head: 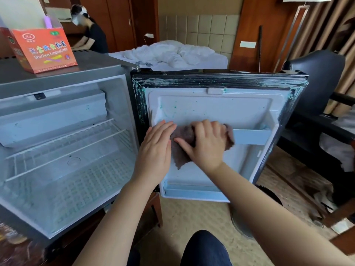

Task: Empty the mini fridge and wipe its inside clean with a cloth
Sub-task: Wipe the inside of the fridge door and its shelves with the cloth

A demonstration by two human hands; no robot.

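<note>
Fingers (205,127) of right hand (208,146) curl over cloth (181,152), pressing it on door (221,110); left hand (156,150) flat, fingers together, at cloth's edge. Cloth looks soft, limp, light: grip it bunched.

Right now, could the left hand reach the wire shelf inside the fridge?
Probably yes. The left hand lies flat on the open door, right beside the open fridge, and nothing stands before the wire shelf.

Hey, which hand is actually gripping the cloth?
The right hand, fingers curled over the cloth on the fridge door. The left hand lies flat beside it, fingers straight.
</note>
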